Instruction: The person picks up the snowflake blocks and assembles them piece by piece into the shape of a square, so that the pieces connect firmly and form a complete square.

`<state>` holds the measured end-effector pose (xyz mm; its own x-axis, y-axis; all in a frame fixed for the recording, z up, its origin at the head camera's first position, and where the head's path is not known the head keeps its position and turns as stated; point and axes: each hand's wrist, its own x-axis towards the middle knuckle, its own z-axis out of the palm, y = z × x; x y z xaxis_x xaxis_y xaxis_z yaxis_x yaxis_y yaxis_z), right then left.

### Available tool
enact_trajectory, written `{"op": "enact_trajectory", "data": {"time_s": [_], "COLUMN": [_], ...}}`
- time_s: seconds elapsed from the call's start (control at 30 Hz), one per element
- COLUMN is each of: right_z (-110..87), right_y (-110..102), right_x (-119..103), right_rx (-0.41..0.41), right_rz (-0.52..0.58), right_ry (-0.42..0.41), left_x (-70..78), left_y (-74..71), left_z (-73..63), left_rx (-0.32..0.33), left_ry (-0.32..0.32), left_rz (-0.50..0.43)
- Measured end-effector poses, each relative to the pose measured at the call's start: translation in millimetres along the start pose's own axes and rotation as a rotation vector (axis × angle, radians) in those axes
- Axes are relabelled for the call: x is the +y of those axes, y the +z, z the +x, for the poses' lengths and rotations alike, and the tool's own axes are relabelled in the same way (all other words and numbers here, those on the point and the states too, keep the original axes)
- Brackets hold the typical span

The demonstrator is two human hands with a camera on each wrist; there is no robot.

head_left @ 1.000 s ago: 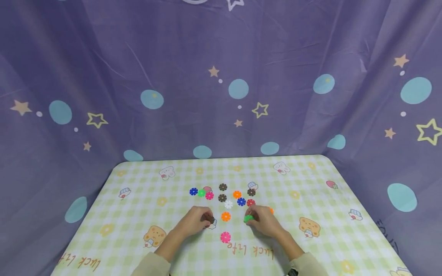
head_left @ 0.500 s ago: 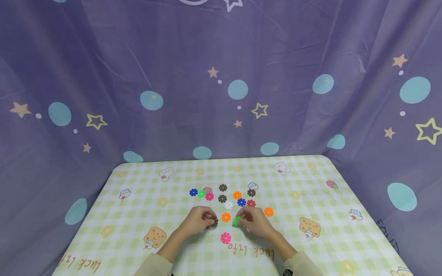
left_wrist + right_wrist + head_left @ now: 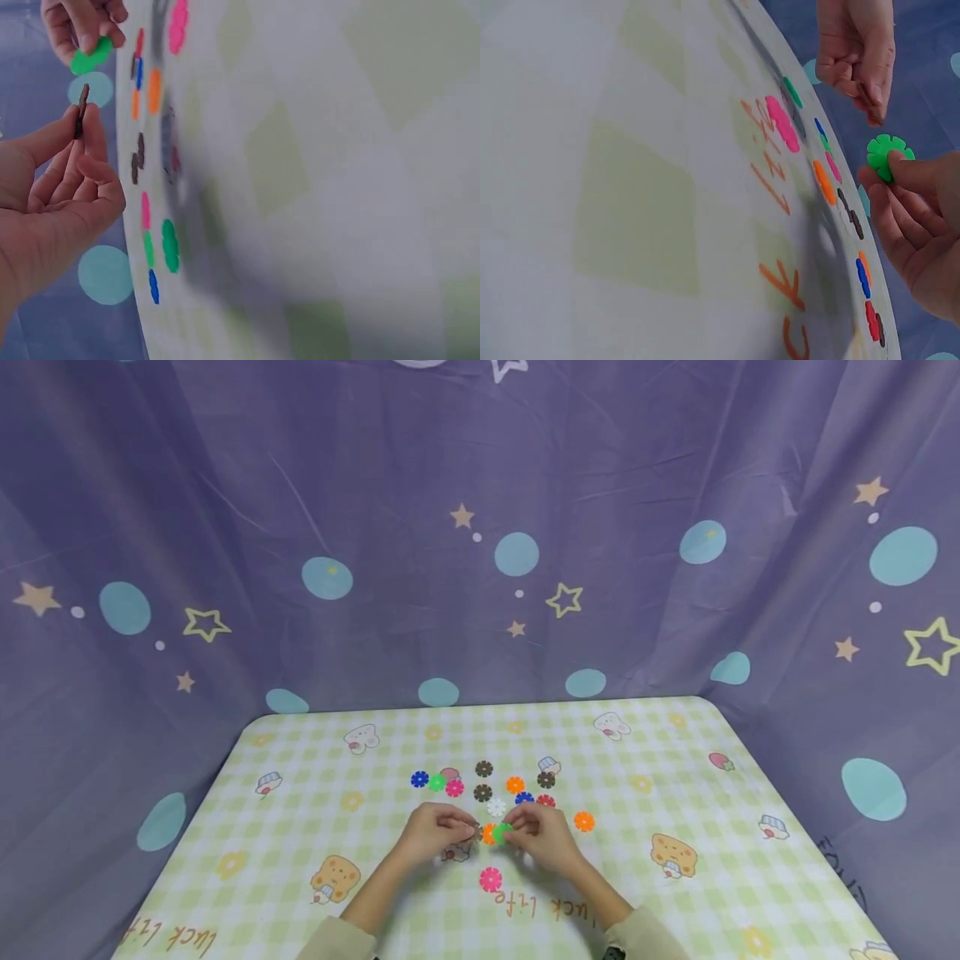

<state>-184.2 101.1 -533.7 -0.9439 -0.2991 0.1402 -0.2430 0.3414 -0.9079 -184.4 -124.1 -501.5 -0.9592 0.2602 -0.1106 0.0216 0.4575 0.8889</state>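
Note:
My left hand (image 3: 433, 837) pinches a brown notched plastic disc (image 3: 82, 111) between thumb and index finger, edge-on in the left wrist view. Facing it, my right hand (image 3: 546, 839) holds a green notched disc (image 3: 889, 155) by its edge, the flat side showing in the right wrist view. Both discs are raised above the table, close together with a small gap. In the head view they overlap an orange disc (image 3: 489, 834) lying beneath. A pink disc (image 3: 491, 879) lies nearer the body.
Beyond the hands lie several loose discs: blue (image 3: 420, 779), green (image 3: 437, 782), brown (image 3: 483, 769), white (image 3: 497, 807) and others. One orange disc (image 3: 584, 822) is right of the right hand. The checked tablecloth (image 3: 300, 827) ends at a purple curtain (image 3: 420, 527).
My right hand has moved left with the green disc, uncovering the orange disc on the right. The left hand has shifted slightly right with the brown disc, bringing the two discs close together.

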Motion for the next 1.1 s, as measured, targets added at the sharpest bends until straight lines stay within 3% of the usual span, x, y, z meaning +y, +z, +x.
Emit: {"op": "enact_trajectory", "data": {"time_s": [0.33, 0.63, 0.93, 1.1], "right_z": [0.0, -1.9, -2.2, -1.0], "right_y": [4, 5, 8, 11], "right_x": [-9, -17, -19, -21], "right_rx": [0.062, 0.104, 0.172, 0.171], "right_rz": [0.02, 0.01, 0.018, -0.011], "right_ry": [-0.021, -0.096, -0.147, -0.172], "left_x": [12.4, 18.9, 26.9, 30.2], "left_y": [2.1, 5.7, 11.1, 12.9], "left_z": [-0.1, -1.9, -4.2, -5.7], "left_rx": [-0.011, 0.001, 0.069, 0.092], "left_ry": [-0.055, -0.075, -0.142, -0.2], "left_rz": [-0.119, -0.143, -0.2, -0.194]}}
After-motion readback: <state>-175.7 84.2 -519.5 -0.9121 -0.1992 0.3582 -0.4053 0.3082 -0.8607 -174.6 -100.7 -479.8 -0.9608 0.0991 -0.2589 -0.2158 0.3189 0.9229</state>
